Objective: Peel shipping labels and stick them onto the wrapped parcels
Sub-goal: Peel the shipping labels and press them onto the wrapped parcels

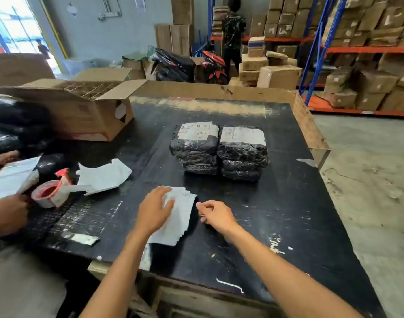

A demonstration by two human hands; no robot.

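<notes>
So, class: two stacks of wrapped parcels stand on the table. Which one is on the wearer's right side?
The right-hand stack, whose top label lies flat; the left stack's label looks layered.

The left hand point(154, 208) covers part of the label stack point(177, 220), and whatever dark thing lies under the stack is mostly hidden. Print on the parcels' labels point(242, 135) is too small to read. A second person's hands point(6, 214) are cut off by the left edge.
</notes>
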